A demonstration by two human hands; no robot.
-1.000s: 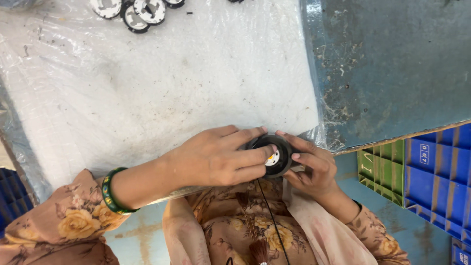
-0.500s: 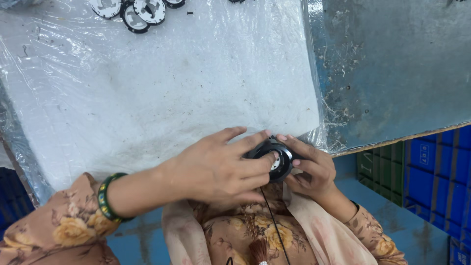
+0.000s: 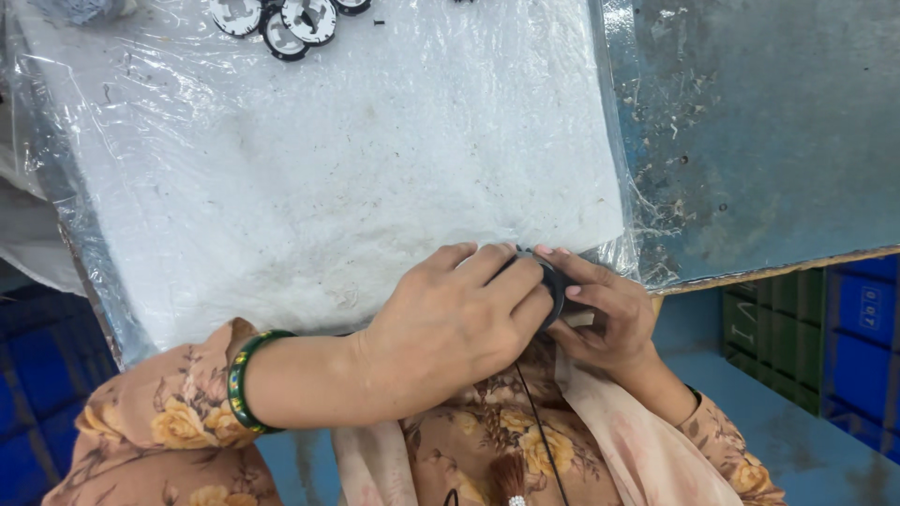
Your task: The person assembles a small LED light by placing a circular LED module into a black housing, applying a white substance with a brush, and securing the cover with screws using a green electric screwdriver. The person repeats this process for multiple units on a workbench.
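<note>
The small round black part sat at the near edge of the white plastic-wrapped foam pad, pinched by both hands' fingers: left hand over it, right hand beside. Best done with a snug, steady grip.
</note>
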